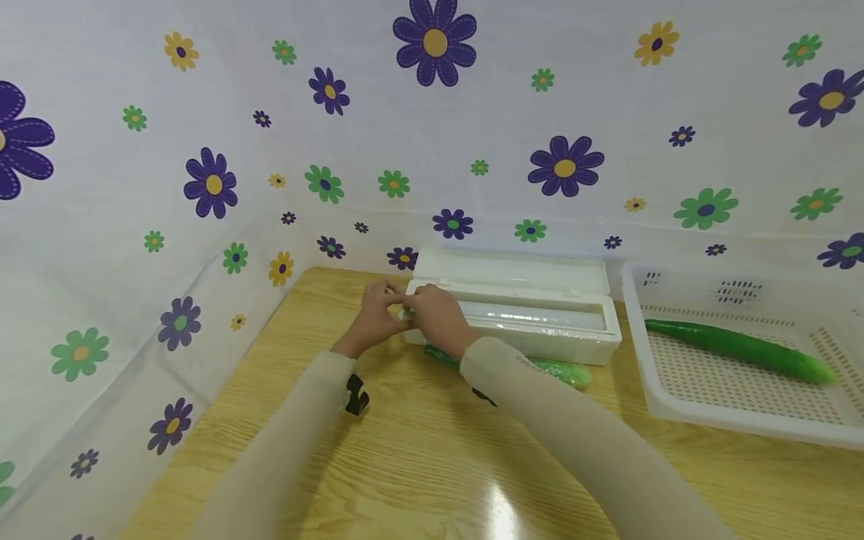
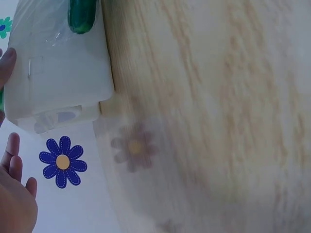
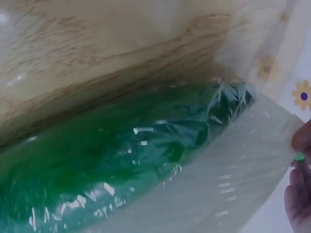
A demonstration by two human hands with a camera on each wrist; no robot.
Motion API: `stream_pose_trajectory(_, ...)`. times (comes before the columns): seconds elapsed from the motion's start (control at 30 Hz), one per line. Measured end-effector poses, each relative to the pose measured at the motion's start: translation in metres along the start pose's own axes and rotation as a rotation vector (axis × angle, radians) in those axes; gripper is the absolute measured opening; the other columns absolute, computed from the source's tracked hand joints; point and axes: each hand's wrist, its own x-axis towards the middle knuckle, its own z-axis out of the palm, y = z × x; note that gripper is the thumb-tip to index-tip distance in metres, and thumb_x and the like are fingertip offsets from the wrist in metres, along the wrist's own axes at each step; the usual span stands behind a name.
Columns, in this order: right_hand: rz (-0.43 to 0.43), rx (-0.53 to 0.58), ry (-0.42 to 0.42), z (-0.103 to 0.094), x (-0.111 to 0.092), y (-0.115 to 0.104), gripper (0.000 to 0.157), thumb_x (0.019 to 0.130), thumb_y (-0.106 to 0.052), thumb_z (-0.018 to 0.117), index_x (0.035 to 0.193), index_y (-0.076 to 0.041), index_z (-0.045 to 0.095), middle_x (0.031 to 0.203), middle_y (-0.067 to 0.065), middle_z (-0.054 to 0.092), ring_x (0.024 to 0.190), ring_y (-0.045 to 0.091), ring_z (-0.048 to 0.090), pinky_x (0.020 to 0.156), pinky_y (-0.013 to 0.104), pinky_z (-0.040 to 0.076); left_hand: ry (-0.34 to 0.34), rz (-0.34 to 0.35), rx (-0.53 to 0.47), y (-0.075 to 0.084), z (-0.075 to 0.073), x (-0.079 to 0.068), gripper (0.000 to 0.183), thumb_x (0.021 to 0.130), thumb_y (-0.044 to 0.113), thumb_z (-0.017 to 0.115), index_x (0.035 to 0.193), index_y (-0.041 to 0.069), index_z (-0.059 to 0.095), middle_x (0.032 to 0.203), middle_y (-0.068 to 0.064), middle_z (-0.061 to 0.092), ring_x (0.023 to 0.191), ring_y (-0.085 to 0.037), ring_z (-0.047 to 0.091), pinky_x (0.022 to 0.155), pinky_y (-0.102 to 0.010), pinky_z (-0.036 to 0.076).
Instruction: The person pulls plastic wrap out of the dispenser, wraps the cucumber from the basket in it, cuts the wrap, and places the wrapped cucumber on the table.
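A white cling film box (image 1: 513, 341) lies at the back with its lid raised, a clear roll (image 1: 533, 315) inside. My right hand (image 1: 437, 313) is at its left end, thumb on the front face, pinching a small green slide cutter (image 3: 299, 157). At that same end is my left hand (image 1: 378, 315), index finger and thumb close to the cutter; its other fingers look loosely bent in the left wrist view. Whether its fingertips hold anything is hidden. A film-covered cucumber (image 3: 121, 141) lies against the box front, partly behind my right forearm in the head view.
To the right stands a white plastic basket (image 1: 742, 424) holding a bare cucumber (image 1: 742, 349). Flower-printed white sheeting (image 1: 378, 120) rises behind and on the left of the wooden table (image 1: 398, 457).
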Motion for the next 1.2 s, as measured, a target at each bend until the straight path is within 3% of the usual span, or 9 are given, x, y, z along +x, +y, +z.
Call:
stream_pose_trajectory(0.2, 0.039, 0.128, -0.114, -0.006, 0.001, 0.007, 0.034, 0.084, -0.021, 0.069, 0.118, -0.016, 0.067, 0.094, 0.002, 0.071, 0.088, 0.016, 0.065, 0.088, 0.030, 0.052, -0.020, 0.101, 0.182, 0.001, -0.003, 0.004, 0.034, 0.071, 0.027, 0.082, 0.099, 0.010, 0.074, 0.101, -0.009, 0.044, 0.100, -0.030, 0.036, 0.091, -0.052, 0.027)
stream_pose_trajectory(0.37, 0.062, 0.171, -0.156, -0.013, 0.001, 0.008, 0.025, 0.086, -0.011, 0.065, 0.111, -0.013, 0.070, 0.093, 0.003, 0.071, 0.089, 0.017, 0.065, 0.088, 0.030, 0.051, -0.048, 0.176, 0.313, 0.007, -0.006, 0.006, 0.030, 0.073, 0.036, 0.079, 0.095, 0.016, 0.073, 0.098, -0.006, 0.042, 0.101, -0.030, 0.036, 0.092, -0.052, 0.026)
stream_pose_trajectory(0.5, 0.069, 0.201, -0.188, -0.017, -0.003, 0.015, 0.022, 0.089, -0.002, 0.059, 0.108, -0.009, 0.069, 0.099, 0.005, 0.070, 0.095, 0.019, 0.065, 0.090, 0.030, 0.051, -0.066, 0.164, 0.330, 0.010, -0.007, 0.005, 0.029, 0.074, 0.038, 0.077, 0.095, 0.018, 0.074, 0.096, -0.005, 0.042, 0.101, -0.029, 0.034, 0.091, -0.050, 0.024)
stream_pose_trajectory(0.73, 0.111, 0.207, -0.218, -0.026, -0.021, 0.037, 0.013, 0.090, -0.002, 0.058, 0.098, -0.005, 0.068, 0.099, 0.009, 0.071, 0.094, 0.021, 0.066, 0.085, 0.032, 0.053, -0.064, 0.127, 0.330, 0.011, -0.008, 0.002, 0.024, 0.074, 0.038, 0.078, 0.084, 0.017, 0.073, 0.098, -0.006, 0.046, 0.104, -0.030, 0.036, 0.094, -0.050, 0.024)
stream_pose_trajectory(0.87, 0.097, 0.246, -0.208, -0.028, -0.029, 0.044, 0.011, 0.089, -0.004, 0.061, 0.096, -0.005, 0.069, 0.096, 0.009, 0.071, 0.091, 0.021, 0.066, 0.082, 0.033, 0.054, -0.121, 0.064, 0.298, 0.015, -0.013, 0.000, 0.022, 0.077, 0.034, 0.076, 0.090, 0.015, 0.073, 0.103, -0.007, 0.048, 0.108, -0.030, 0.036, 0.097, -0.051, 0.024)
stream_pose_trajectory(0.97, 0.081, 0.282, -0.194, -0.027, -0.032, 0.046, 0.011, 0.088, -0.004, 0.062, 0.095, -0.004, 0.070, 0.095, 0.010, 0.071, 0.091, 0.022, 0.066, 0.082, 0.033, 0.054, -0.128, 0.059, 0.312, 0.026, -0.019, 0.002, 0.027, 0.080, 0.026, 0.074, 0.100, 0.010, 0.067, 0.109, -0.009, 0.051, 0.109, -0.031, 0.038, 0.098, -0.050, 0.027)
stream_pose_trajectory(1.03, 0.086, 0.289, -0.186, -0.027, -0.032, 0.046, 0.010, 0.088, -0.003, 0.062, 0.094, -0.004, 0.070, 0.094, 0.010, 0.071, 0.091, 0.022, 0.066, 0.082, 0.032, 0.054, -0.110, 0.106, 0.391, 0.038, -0.022, 0.006, 0.031, 0.082, 0.025, 0.070, 0.106, 0.009, 0.061, 0.111, -0.010, 0.054, 0.108, -0.030, 0.042, 0.099, -0.049, 0.030)
stream_pose_trajectory(1.2, 0.090, 0.285, -0.142, -0.029, -0.033, 0.048, 0.009, 0.086, -0.002, 0.064, 0.091, -0.003, 0.071, 0.091, 0.010, 0.071, 0.087, 0.022, 0.067, 0.080, 0.031, 0.054, -0.139, 0.332, 0.780, 0.067, -0.016, 0.014, 0.034, 0.084, 0.038, 0.065, 0.103, 0.010, 0.063, 0.104, -0.006, 0.062, 0.104, -0.026, 0.052, 0.102, -0.045, 0.035)
